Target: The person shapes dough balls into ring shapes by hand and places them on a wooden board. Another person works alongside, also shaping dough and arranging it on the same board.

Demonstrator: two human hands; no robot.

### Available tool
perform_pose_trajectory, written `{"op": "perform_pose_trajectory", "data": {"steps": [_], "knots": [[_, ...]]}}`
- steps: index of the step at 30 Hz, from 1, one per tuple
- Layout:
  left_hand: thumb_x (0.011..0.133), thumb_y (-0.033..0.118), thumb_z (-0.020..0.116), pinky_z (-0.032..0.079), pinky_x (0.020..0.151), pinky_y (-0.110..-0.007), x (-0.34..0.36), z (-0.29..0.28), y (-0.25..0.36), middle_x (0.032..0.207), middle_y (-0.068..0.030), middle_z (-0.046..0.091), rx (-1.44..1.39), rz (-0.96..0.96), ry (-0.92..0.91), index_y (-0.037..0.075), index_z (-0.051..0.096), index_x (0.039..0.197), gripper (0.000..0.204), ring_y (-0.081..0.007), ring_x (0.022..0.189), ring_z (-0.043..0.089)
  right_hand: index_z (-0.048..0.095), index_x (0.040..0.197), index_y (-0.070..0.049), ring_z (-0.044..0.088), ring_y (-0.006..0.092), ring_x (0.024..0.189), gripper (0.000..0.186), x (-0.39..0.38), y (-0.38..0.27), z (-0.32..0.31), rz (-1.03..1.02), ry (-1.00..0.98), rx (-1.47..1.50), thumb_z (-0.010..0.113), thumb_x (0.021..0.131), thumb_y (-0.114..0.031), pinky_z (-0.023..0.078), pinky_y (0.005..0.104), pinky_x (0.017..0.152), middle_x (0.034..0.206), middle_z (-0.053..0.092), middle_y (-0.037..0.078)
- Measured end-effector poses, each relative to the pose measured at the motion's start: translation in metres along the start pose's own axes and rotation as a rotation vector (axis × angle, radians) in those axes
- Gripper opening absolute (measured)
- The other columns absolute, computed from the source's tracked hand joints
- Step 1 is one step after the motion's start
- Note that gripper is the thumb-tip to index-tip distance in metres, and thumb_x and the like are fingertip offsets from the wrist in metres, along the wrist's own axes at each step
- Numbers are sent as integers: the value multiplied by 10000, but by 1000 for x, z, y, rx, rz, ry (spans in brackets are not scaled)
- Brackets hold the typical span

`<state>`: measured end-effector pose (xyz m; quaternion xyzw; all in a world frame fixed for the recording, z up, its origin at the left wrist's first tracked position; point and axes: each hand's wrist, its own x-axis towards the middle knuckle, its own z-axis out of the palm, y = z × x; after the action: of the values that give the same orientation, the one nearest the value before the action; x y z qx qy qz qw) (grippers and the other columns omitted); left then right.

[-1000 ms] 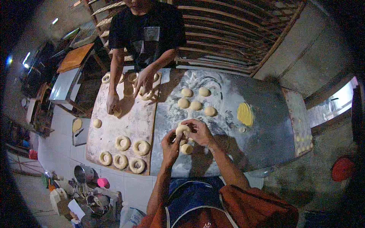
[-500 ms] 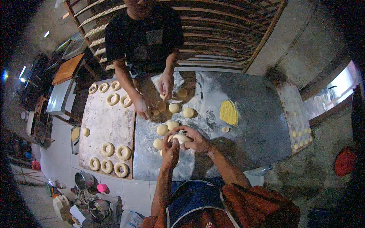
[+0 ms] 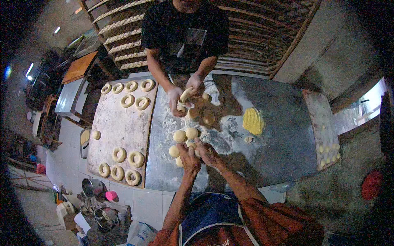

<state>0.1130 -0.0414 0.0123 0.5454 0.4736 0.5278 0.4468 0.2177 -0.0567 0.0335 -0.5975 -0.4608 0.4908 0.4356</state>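
Note:
My left hand (image 3: 190,160) and my right hand (image 3: 209,155) are close together over the floured metal tabletop (image 3: 168,170). Their fingers are curled round a pale dough ball (image 3: 191,144), mostly covered by them. Just beyond and to the left lies a cluster of smooth dough balls, among them a far one (image 3: 191,133), one beside it (image 3: 179,136) and one at the left (image 3: 174,151). Across the table, a co-worker's two hands (image 3: 196,85) hold a piece of dough (image 3: 186,95) bent into a curve.
On the left, a floured board (image 3: 123,131) bears several dough rings (image 3: 119,154) and one ball (image 3: 96,135). A yellow spread mass (image 3: 253,121) and a small dough scrap (image 3: 248,140) lie to the right. Another board (image 3: 322,123) with small dough balls stands at the far right.
My hands have come down among the dough balls, with the dough now lower between them. The co-worker's hands have come together and lifted a piece of dough. The view has shifted slightly.

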Motion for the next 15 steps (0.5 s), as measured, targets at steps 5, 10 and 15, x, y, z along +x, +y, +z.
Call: {"op": "perform_pose_trajectory", "data": {"steps": [5, 10, 15], "knots": [[921, 271, 434, 396, 662, -372, -2, -13, -18, 775, -39, 417, -1000, -344, -112, 54, 461, 911, 218, -200, 675, 432, 622, 1032, 21, 655, 246, 759, 409, 0, 21, 12, -59, 15, 79, 431, 972, -335, 509, 404, 708, 836, 668, 170], [946, 300, 426, 429, 646, -410, -3, -28, -32, 771, -87, 489, -326, -226, -37, 67, 492, 857, 258, -239, 726, 542, 626, 1027, 8, 612, 186, 760, 460, -3, 28, 28, 21, 3, -136, 409, 982, -395, 493, 351, 707, 856, 664, 111], [940, 380, 415, 435, 636, -379, 7, -58, -43, 723, -59, 492, -472, -317, -176, 64, 474, 859, 332, -230, 693, 530, 600, 1030, 11, 601, 228, 896, 490, -4, 14, 47, -50, 83, -225, 390, 983, -430, 482, 369, 795, 978, 629, 133]]}}
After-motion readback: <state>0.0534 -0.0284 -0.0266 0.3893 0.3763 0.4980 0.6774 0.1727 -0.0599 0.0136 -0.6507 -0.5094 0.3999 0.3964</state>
